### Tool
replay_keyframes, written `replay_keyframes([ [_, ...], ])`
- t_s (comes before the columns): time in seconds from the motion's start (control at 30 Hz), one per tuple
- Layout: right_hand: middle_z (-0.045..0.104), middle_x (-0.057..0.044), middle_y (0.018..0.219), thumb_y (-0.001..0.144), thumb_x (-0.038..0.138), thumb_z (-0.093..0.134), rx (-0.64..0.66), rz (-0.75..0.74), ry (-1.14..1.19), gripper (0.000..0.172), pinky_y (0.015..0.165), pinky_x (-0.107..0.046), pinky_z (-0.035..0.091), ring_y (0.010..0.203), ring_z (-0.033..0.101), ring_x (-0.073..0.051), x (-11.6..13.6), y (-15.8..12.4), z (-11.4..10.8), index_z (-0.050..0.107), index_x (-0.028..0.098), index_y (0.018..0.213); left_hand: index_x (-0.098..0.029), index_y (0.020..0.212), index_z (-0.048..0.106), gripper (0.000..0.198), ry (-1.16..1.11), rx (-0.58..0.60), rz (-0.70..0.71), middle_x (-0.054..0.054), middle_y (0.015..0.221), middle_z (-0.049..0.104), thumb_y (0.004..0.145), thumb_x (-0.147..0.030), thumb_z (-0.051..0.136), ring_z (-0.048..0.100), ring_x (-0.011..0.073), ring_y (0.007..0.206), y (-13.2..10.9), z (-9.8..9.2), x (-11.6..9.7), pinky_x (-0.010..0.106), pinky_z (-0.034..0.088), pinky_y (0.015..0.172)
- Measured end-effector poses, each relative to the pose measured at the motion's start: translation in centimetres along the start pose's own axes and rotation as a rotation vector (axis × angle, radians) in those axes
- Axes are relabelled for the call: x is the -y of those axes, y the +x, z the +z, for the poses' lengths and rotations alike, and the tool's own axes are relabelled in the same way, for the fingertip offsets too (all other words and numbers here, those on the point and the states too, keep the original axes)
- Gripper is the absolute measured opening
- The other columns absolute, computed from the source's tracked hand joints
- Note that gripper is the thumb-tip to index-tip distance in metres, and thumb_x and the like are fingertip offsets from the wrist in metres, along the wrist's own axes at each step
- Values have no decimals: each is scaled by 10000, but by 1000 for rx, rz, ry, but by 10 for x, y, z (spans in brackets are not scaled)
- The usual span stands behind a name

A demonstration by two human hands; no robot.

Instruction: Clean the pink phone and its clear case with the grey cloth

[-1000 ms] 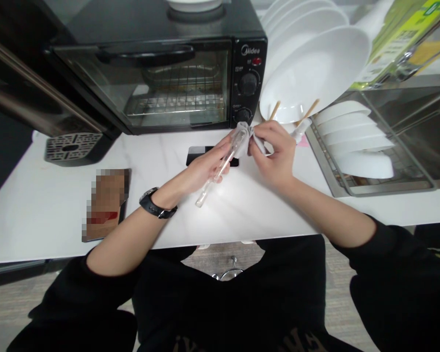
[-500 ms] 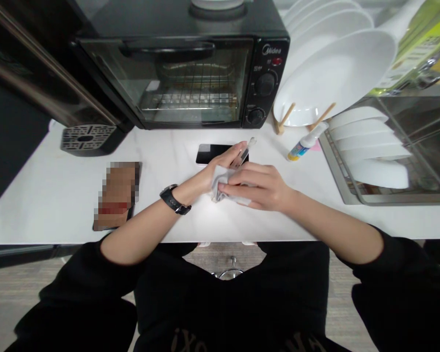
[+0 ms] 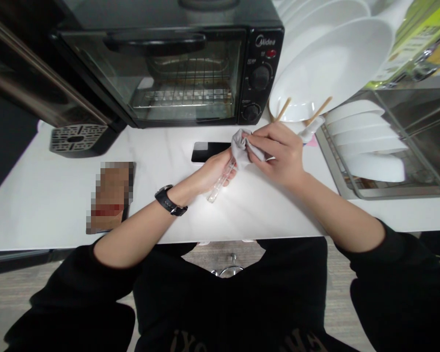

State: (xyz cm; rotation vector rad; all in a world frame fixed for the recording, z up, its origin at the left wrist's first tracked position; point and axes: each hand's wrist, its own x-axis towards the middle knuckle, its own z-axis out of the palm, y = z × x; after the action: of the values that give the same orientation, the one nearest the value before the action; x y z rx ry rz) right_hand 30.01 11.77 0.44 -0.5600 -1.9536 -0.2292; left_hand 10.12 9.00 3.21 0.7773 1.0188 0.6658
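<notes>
My left hand (image 3: 213, 172) is closed around a clear glass tube (image 3: 220, 182), which slants down toward me above the white counter (image 3: 51, 195). My right hand (image 3: 278, 151) pinches a small grey cloth (image 3: 242, 146) wrapped over the tube's far end. A black watch (image 3: 168, 201) sits on my left wrist. Both hands hover just in front of a black phone (image 3: 207, 151) lying flat on the counter.
A black toaster oven (image 3: 168, 63) stands at the back. White plates (image 3: 333, 68) lean on a wooden rack, and more sit in a metal dish rack (image 3: 374, 146) on the right. A blurred brown object (image 3: 110, 195) lies left. A grille (image 3: 75, 139) sits far left.
The cloth in my right hand has slid from the tube's near part up to its far end, so the lower tube shows again. Both hands rose slightly away from me.
</notes>
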Motion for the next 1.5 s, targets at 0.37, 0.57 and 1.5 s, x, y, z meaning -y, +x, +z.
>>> replay_keyframes([
  [0.37,785,-28,959,1061,149,646,133,-283,136,190,729,-297,615,901,713,-157,63,5,6,727,156,1233,-183,927,762,248,67,-65,207,-4,826,703,1081,-211,569,666,113,849,4,-1,4,198,537,811],
  [0.57,797,-12,980,1060,164,671,150,-308,123,183,725,-281,611,933,725,-147,62,4,8,731,156,1233,-224,1032,807,151,191,-49,303,1,1004,776,953,-156,697,670,158,1001,5,-11,6,222,548,903],
  [1.5,780,-23,1013,1071,293,686,153,-236,128,259,769,-312,617,965,716,-165,49,3,5,701,211,1316,-212,1037,794,210,226,69,511,28,1294,791,864,-100,754,661,178,1325,5,-23,14,254,464,1208],
])
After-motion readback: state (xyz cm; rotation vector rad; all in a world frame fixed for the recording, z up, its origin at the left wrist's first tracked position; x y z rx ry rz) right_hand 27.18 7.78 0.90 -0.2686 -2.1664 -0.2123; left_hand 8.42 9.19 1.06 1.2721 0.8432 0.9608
